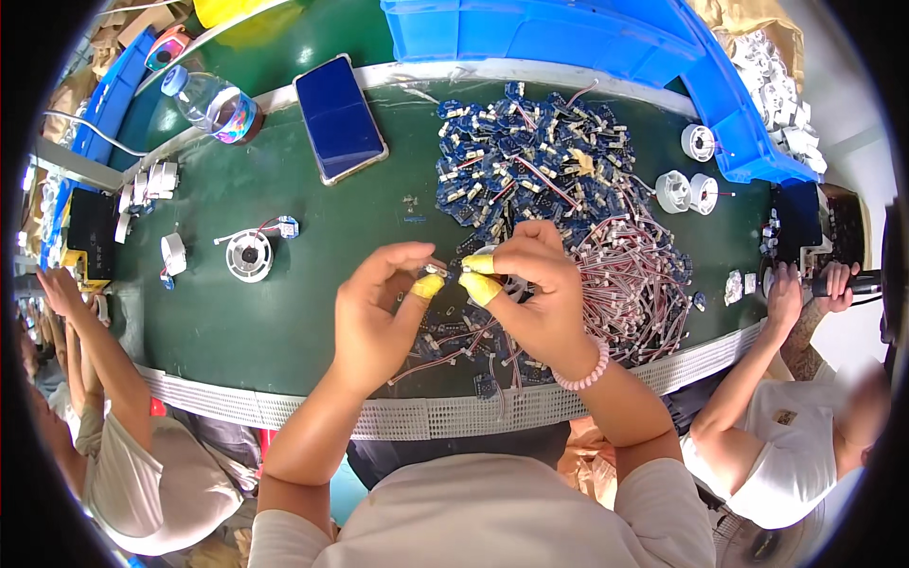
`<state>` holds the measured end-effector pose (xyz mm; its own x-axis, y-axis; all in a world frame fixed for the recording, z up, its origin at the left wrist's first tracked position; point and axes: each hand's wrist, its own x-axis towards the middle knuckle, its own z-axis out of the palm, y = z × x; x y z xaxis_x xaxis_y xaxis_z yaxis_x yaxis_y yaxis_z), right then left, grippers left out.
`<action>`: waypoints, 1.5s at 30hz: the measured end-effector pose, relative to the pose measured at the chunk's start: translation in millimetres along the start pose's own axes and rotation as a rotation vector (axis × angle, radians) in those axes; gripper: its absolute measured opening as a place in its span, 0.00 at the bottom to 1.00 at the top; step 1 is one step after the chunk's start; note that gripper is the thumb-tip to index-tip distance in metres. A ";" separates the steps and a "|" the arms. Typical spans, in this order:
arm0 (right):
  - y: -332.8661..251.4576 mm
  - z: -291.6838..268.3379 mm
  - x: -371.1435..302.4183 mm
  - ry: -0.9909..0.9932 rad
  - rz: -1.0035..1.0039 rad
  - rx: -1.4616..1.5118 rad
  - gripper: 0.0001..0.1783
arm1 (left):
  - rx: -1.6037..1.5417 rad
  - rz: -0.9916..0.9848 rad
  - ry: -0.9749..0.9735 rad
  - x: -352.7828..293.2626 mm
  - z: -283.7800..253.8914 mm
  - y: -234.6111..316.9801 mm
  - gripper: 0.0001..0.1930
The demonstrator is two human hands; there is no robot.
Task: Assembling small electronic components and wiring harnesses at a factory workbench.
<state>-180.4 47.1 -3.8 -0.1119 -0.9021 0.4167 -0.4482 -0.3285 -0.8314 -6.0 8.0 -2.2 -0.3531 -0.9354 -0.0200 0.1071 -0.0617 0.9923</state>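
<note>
Over the middle of the green table, my two hands face each other with fingertips almost meeting. My left hand (374, 312) is closed in a pinch on a small pale connector (435, 268); yellow tape covers its thumb. Thumb and index finger of my right hand (540, 293), both in yellow covers, pinch a tiny dark piece that is mostly hidden and looks like a small circuit board. Beyond them lies a heap of small blue circuit boards (530, 142). Beside my right hand spreads a pile of red-and-white cables (630, 284) with white plugs. More boards and cables lie under my wrists.
A tablet or phone (341, 118) and a plastic bottle (213, 106) lie at the back left. Round white motor-like parts (249, 256) sit left, others (673, 191) right. Blue bins (549, 38) line the back. A co-worker (776, 417) works at right, another (142, 454) at left.
</note>
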 end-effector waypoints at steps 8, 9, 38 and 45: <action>-0.3 7.6 -2.1 -0.007 -0.112 -0.167 0.08 | 0.039 0.029 -0.144 3.3 -6.7 2.3 0.14; -1.1 7.6 -2.5 -0.009 -0.106 -0.168 0.08 | 0.027 0.032 -0.163 3.7 -6.0 1.7 0.14; -14.8 -91.4 -9.5 -0.096 -0.066 -0.738 0.12 | 0.155 0.063 0.070 2.4 -4.3 -0.1 0.12; 4.3 -89.1 0.1 -0.124 -0.053 -0.638 0.08 | -0.009 0.040 -0.015 7.2 -19.1 -4.7 0.12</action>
<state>-261.4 70.4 25.4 0.0110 -0.9274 0.3739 -0.8933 -0.1771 -0.4130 8.7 -5.1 -9.3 -0.3620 -0.9319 0.0219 0.1300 -0.0272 0.9911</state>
